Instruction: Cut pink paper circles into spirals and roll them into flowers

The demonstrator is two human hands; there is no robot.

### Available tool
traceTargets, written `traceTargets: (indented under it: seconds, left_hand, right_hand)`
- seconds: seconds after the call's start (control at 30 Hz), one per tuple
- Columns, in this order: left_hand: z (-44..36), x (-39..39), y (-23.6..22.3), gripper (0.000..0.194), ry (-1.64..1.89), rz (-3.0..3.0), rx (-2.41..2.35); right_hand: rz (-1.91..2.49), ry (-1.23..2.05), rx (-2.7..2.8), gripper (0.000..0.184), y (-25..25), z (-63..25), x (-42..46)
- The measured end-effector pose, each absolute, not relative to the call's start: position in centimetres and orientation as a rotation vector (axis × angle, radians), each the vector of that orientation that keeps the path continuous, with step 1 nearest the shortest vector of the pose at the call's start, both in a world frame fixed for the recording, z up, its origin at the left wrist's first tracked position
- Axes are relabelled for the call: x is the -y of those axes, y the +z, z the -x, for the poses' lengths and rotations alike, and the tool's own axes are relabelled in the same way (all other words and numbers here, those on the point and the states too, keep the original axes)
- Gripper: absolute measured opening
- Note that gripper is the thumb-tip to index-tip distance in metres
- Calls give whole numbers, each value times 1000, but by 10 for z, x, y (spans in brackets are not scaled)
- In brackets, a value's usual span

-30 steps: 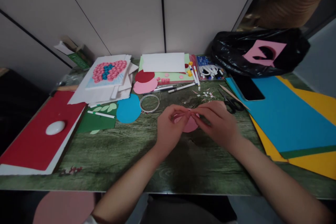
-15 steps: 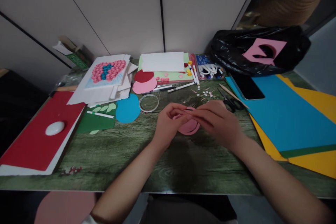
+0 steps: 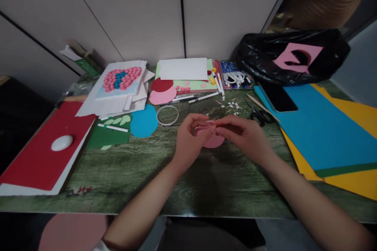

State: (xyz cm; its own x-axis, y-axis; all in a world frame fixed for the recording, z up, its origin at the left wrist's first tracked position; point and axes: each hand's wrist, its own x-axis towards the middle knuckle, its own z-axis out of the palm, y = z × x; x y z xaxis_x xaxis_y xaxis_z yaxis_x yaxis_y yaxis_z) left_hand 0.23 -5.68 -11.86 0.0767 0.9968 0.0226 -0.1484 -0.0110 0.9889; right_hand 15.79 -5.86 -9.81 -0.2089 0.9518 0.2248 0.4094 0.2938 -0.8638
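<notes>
Left grip (image 3: 188, 141), right grip (image 3: 249, 138) — pinching paper (image 3: 212, 142).

- I'm viewing a paper-craft corner, its table (image 3: 132, 180) standing against pale panels (image 3: 141, 15).
- Coloured sheets (image 3: 324, 125), scissors (image 3: 261, 117) and markers (image 3: 220, 84) are lying about.
- A rosette picture (image 3: 122, 80) is resting on white papers (image 3: 91, 102).

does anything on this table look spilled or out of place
Yes: white scraps lie scattered left of the scissors, and reddish bits sit loose near the table's front edge, like stray litter.
</notes>
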Motion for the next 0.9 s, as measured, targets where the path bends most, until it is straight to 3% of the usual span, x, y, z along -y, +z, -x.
traceTargets:
  seconds: [0.2,0.43,0.73,0.9]
  left_hand:
    - [-4,60,-116,20,1269,-1279,-1100]
    - [-6,67,-118,10,1313,-1514,-1248]
    - [-4,69,-113,23,1250,-1303,-1076]
    - [-2,65,-114,27,1180,-1075,-939]
  right_hand:
    - [1264,844,1738,12,-99,-157,58]
    - [1258,587,1841,15,-107,-158,60]
    - [1128,83,1916,20,-117,-159,60]
    - [1093,-1,1914,16,-120,-158,60]
